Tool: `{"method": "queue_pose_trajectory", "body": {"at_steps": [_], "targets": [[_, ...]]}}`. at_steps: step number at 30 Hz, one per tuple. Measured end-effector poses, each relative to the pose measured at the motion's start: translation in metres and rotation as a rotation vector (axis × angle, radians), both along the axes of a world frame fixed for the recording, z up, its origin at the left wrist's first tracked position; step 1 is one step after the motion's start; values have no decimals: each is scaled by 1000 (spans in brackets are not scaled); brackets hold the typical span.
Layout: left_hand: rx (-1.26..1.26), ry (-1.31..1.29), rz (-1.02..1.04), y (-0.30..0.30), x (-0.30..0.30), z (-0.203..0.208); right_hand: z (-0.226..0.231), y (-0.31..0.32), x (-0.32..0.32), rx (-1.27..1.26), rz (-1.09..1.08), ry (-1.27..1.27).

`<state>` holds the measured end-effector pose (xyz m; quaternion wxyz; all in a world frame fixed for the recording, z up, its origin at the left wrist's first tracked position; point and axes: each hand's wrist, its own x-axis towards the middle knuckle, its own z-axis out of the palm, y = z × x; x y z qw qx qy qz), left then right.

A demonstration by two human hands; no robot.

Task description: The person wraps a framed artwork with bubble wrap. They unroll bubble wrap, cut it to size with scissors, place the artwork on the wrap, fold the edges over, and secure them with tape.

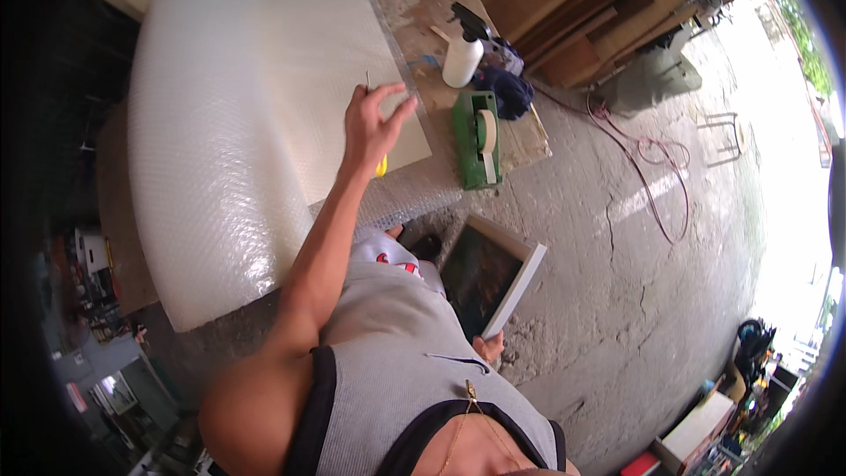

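Note:
My left hand (374,128) is over the table with its thumb and forefinger stretched out. The other fingers are curled round a thin tool with a yellow handle (382,166); a narrow metal tip sticks out on the far side, and most of it is hidden by the hand. Beneath lies a pale flat sheet (322,62) on bubble wrap, next to a big roll of bubble wrap (203,141). Low at my right side, my right hand (489,346) grips the corner of a framed picture (520,291), dark inside with a whitish edge, tilted beside my leg.
On the table's right end are a green tape dispenser (477,141), a white spray bottle (463,57) and a dark cloth (504,91). Wooden panels (564,9) lean at the back. A reddish hose (648,159) coils over the cracked concrete floor (608,300).

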<state>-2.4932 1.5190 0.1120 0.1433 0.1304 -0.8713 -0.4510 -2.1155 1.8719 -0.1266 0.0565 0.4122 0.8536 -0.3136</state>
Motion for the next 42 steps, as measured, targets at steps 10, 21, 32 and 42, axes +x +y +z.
{"method": "queue_pose_trajectory", "body": {"at_steps": [10, 21, 32, 42], "targets": [[-913, -887, -182, -87, 221, 183, -7, 64, -2, 42, 165, -176], [-522, -103, 129, -274, 383, 91, 74, 74, -5, 216, 377, -202], [49, -147, 1328, -569, 681, -79, 79, -3, 38, 354, 626, -123], [508, 392, 1367, -458, 592, 6, 102, -56, 85, 268, 576, -163]]}}
